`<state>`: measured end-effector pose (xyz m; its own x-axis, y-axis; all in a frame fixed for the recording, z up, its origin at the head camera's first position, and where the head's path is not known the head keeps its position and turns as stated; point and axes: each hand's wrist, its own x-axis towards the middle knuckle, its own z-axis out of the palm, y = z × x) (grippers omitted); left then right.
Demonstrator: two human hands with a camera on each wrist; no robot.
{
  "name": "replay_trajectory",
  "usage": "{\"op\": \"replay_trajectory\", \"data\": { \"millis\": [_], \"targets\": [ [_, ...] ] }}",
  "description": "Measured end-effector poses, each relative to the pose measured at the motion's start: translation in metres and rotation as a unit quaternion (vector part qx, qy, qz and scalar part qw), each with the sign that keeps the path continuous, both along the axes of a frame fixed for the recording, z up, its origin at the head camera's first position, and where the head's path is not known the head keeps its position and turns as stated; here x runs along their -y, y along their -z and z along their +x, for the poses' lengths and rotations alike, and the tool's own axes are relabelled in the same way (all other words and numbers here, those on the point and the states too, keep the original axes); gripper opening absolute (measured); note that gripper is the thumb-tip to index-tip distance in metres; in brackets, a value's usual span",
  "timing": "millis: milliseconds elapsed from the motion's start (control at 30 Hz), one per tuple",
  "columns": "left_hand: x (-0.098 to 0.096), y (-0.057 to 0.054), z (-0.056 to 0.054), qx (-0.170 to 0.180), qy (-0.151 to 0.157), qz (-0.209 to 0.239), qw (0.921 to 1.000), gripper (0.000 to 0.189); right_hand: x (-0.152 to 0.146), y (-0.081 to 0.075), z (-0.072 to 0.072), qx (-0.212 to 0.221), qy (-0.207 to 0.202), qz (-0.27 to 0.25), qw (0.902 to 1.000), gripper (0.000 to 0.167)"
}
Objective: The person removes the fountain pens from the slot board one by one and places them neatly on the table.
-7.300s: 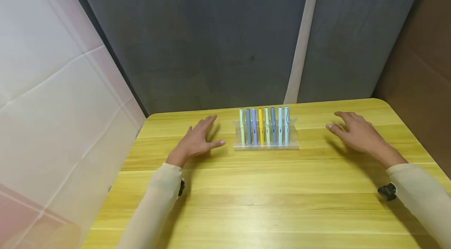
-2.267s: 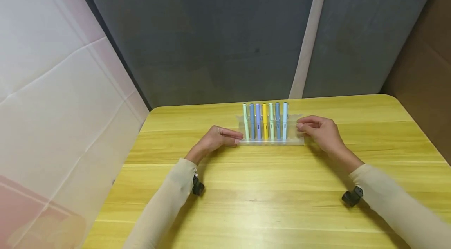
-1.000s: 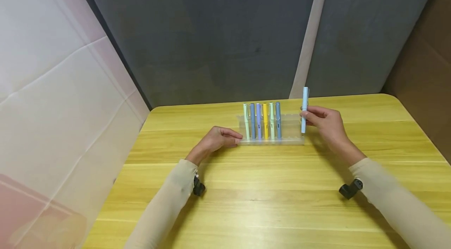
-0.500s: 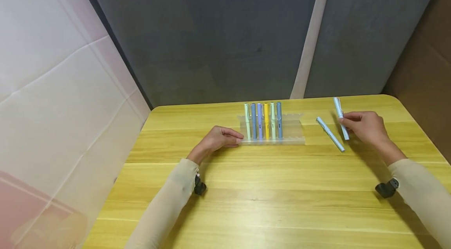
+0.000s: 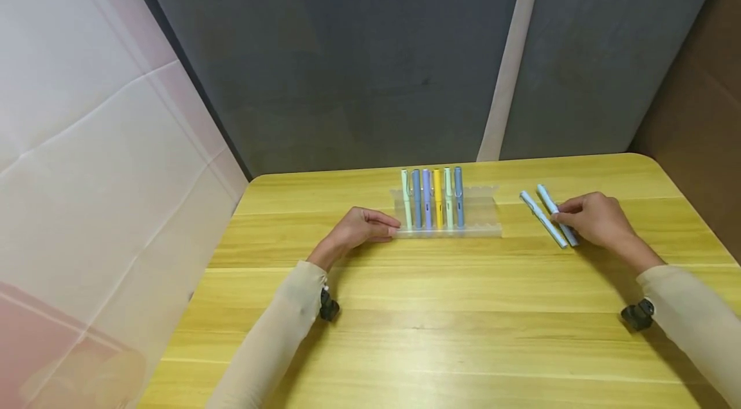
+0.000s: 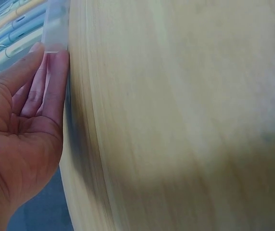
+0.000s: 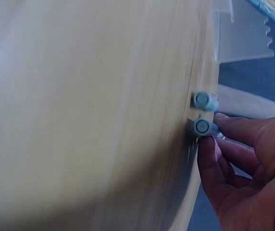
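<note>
In the head view, a clear pen stand holds a row of upright capped pens at its left: light green, blue, purple, yellow, light green and blue. My left hand pinches the stand's left end between thumb and fingers, as the left wrist view also shows on the clear strip. To the right of the stand, a light blue pen lies slanted on the table. Beside it, my right hand pinches a second light blue pen, nearly parallel and down at the tabletop.
The wooden table ends at a rounded back edge just behind the stand. A dark grey panel rises beyond it. A whitish sheet stands at the left and a brown wall at the right.
Both light blue pens have left the stand's right end for the table at right. Over the last half second my right hand has lowered the second beside the first. My left hand stays put.
</note>
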<state>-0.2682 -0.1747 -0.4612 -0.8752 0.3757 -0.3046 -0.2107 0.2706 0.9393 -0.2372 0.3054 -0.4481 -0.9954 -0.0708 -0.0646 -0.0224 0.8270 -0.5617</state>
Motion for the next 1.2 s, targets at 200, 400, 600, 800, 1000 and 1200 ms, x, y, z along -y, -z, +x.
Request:
{"op": "replay_trajectory", "data": {
  "millis": [200, 400, 600, 800, 1000, 1200],
  "targets": [
    [-0.002, 0.001, 0.0, -0.002, -0.001, -0.01, 1.0, 0.022, 0.007, 0.002, 0.002, 0.004, 0.002, -0.014, 0.9999, 0.04],
    [0.001, 0.002, 0.001, -0.002, 0.0, -0.015, 0.9999, 0.022, 0.011, 0.005, 0.0, -0.014, 0.015, -0.012, 0.9997, 0.039],
    [0.001, 0.001, 0.0, -0.004, 0.003, -0.019, 0.9998, 0.021, 0.015, 0.003, 0.001, -0.007, 0.025, -0.024, 0.9994, 0.039],
    [0.0, 0.001, -0.002, -0.002, 0.004, -0.017, 0.9999, 0.022, 0.017, 0.002, 0.003, 0.029, 0.03, -0.061, 0.9973, 0.041],
    [0.0, 0.002, -0.002, 0.0, 0.001, -0.018, 0.9998, 0.022, 0.015, 0.005, 0.002, 0.076, 0.029, -0.111, 0.9905, 0.039],
    [0.0, 0.001, -0.002, 0.002, 0.001, -0.017, 0.9999, 0.022, 0.015, 0.005, 0.002, 0.084, 0.026, -0.116, 0.9893, 0.039]
  ]
}}
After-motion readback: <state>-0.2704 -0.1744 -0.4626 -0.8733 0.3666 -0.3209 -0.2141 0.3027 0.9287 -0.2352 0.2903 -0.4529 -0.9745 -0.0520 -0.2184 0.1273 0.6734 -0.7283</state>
